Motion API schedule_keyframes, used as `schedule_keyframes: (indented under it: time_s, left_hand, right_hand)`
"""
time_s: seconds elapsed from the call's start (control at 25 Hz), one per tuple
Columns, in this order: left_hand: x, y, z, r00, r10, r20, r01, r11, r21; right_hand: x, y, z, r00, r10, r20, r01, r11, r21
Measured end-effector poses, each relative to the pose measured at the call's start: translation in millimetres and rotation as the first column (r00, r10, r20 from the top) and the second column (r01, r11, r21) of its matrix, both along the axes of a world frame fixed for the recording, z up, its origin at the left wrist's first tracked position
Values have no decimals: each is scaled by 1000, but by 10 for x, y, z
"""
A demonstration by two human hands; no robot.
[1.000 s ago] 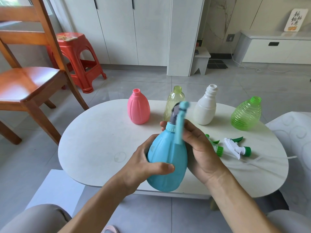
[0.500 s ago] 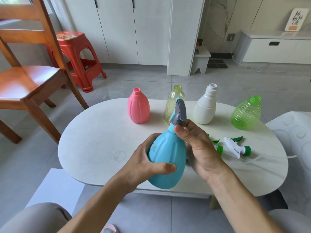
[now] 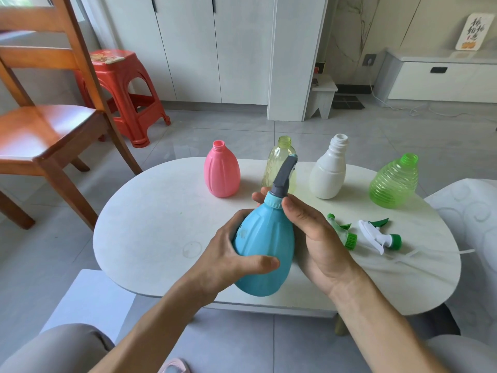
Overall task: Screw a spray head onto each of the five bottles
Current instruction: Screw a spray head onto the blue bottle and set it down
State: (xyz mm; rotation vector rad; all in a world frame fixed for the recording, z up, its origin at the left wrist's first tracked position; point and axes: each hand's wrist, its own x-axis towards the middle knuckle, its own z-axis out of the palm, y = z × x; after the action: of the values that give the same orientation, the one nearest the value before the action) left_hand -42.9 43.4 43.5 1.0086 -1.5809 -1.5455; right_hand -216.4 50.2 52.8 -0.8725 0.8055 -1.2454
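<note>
I hold a blue bottle (image 3: 265, 249) tilted above the near edge of the white oval table (image 3: 150, 227). My left hand (image 3: 231, 259) wraps its belly. My right hand (image 3: 309, 232) pinches the ribbed blue collar of the grey spray head (image 3: 283, 176) seated on its neck. At the table's far edge stand a pink bottle (image 3: 222, 170), a pale yellow bottle (image 3: 278, 160), a white bottle (image 3: 329, 168) and a green ribbed bottle (image 3: 394, 181), all uncapped. Two loose spray heads lie to the right: a clear-and-green one (image 3: 345, 234), partly hidden by my right hand, and a white-and-green one (image 3: 379, 236).
A wooden chair (image 3: 45, 125) and a red plastic stool (image 3: 121, 84) stand to the left on the tiled floor. White cabinets line the back wall. A white patterned seat (image 3: 473, 211) adjoins the table on the right. My knees are below the table edge.
The grey spray head has turned on the blue bottle, its nozzle swinging away from me toward the far side. My right fingers have shifted down onto the collar. The bottle has tilted slightly.
</note>
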Motion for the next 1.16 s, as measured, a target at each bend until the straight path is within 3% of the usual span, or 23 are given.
schedule_keyframes:
  time_s: [0.2, 0.4, 0.48, 0.64, 0.92, 1.16]
  left_hand:
    - [-58, 79, -7, 985, 125, 122, -110, 986, -127]
    - [-99, 96, 24, 906, 307, 292, -203, 919, -337]
    - [-59, 68, 42, 952, 207, 224, -133, 943, -304]
    - [17, 19, 87, 991, 18, 133, -6, 996, -87]
    - [109, -36, 128, 987, -136, 80, 136, 991, 0]
    - [73, 7, 98, 993, -47, 109, 56, 995, -85]
  right_hand:
    - [-25, -19, 16, 993, -37, -112, 27, 996, -89]
    - [30, -18, -4, 977, -72, -199, 47, 991, -129]
    - [-9, -36, 15, 989, -77, -125, 59, 989, -136]
    - [-112, -57, 49, 995, -26, 97, 37, 993, -108]
    - [-124, -58, 72, 996, 76, 56, -69, 990, -125]
    - [-87, -18, 120, 1000, -21, -14, 19, 992, -125]
